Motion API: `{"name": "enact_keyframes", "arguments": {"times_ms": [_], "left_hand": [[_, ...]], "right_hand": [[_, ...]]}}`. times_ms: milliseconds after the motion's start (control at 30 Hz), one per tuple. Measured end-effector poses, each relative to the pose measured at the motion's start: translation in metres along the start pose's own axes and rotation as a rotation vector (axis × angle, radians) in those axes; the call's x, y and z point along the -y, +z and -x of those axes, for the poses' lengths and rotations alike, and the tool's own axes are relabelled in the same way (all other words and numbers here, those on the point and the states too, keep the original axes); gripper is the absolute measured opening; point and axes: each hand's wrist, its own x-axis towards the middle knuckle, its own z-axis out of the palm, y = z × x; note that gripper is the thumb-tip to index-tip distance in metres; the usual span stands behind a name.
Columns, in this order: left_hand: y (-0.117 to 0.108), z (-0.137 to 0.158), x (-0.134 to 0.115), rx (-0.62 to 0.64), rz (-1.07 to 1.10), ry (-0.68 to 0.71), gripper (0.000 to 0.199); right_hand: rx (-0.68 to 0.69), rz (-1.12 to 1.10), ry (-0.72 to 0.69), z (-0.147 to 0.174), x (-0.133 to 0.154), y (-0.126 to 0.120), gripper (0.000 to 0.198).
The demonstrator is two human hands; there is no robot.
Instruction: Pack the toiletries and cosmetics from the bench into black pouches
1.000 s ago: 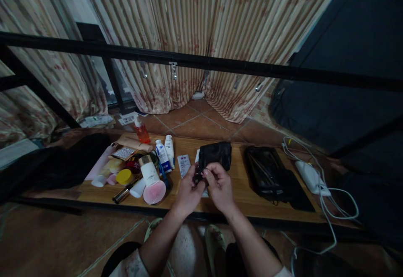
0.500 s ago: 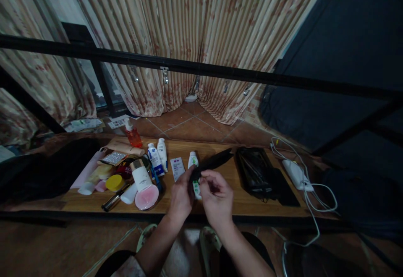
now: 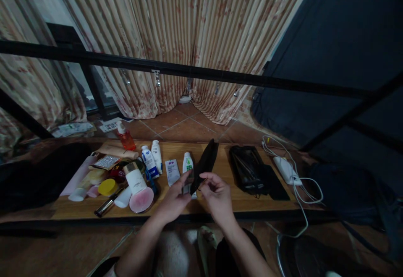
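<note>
A dark, flat, folded pouch (image 3: 206,161) stands tilted over the wooden bench, its tip pointing up and away. My right hand (image 3: 217,195) pinches its near edge between thumb and fingers. On the pouch's other side my left hand (image 3: 174,197) has thumb and forefinger apart, with fingertips close to the pouch; whether they touch it is hard to see. Behind my left fingers lies a white tube with green print (image 3: 187,161), partly covered. A pale sachet with purple marks (image 3: 172,172) lies to its left.
Left on the bench (image 3: 217,207) are a pink round case (image 3: 141,200), a yellow-lidded jar (image 3: 107,187), white-and-blue tubes (image 3: 149,161) and an orange pump bottle (image 3: 126,138). To the right sit an open black case (image 3: 247,172) and a white power strip with cables (image 3: 286,171). A black rail (image 3: 201,71) crosses behind.
The pouch has swung from slanting right to more upright. My left hand has shifted left and its fingers have spread from the pouch; my right hand keeps its pinch. The view has shifted slightly.
</note>
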Motion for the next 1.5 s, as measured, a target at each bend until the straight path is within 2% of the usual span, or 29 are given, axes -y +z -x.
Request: {"name": "enact_keyframes", "arguments": {"times_ms": [67,133,233,333,433,567,700,867,967,1033,1133,1200,1333,1500], "left_hand": [[-0.008,0.0,-0.003,-0.037,0.162,-0.066,0.056],[-0.011,-0.004,-0.007,-0.126,0.208,-0.11,0.05],[-0.007,-0.013,-0.01,-0.21,0.062,-0.079,0.05],[-0.003,-0.024,-0.007,-0.27,-0.055,-0.006,0.036],[-0.003,-0.029,0.001,-0.323,-0.063,0.011,0.026],[-0.003,-0.027,0.006,-0.424,-0.067,0.025,0.027],[0.004,-0.021,0.001,-0.444,-0.087,0.068,0.034],[0.01,-0.019,-0.011,-0.398,-0.085,0.117,0.028],[0.012,-0.016,-0.015,-0.256,0.032,0.168,0.03],[0.016,-0.012,-0.017,-0.116,0.083,0.215,0.041],[0.022,-0.004,-0.015,0.006,-0.03,0.282,0.062],[0.027,-0.001,-0.013,-0.024,-0.189,0.314,0.063],[0.033,0.0,-0.01,-0.166,-0.356,0.32,0.038],[0.034,-0.003,-0.006,-0.305,-0.376,0.365,0.018]], "right_hand": [[0.106,0.114,-0.055,0.005,-0.001,-0.001,0.021],[0.225,0.253,-0.12,0.011,0.002,-0.002,0.024],[0.403,0.431,-0.256,0.017,0.008,-0.002,0.03],[0.473,0.571,-0.336,0.022,0.01,-0.005,0.035],[0.399,0.659,-0.295,0.025,0.007,-0.015,0.038],[0.246,0.639,-0.165,0.028,0.003,-0.033,0.038],[0.163,0.431,0.008,0.03,0.002,-0.04,0.03],[0.189,0.134,0.084,0.034,0.005,-0.033,0.02],[0.215,0.068,0.07,0.032,0.008,-0.032,0.019],[0.239,0.08,0.025,0.027,0.01,-0.034,0.025],[0.272,0.198,-0.11,0.017,0.014,-0.039,0.02],[0.291,0.312,-0.22,0.012,0.019,-0.04,0.018],[0.287,0.483,-0.321,0.01,0.034,-0.035,0.016],[0.041,0.598,-0.256,-0.002,0.04,-0.04,0.026]]}}
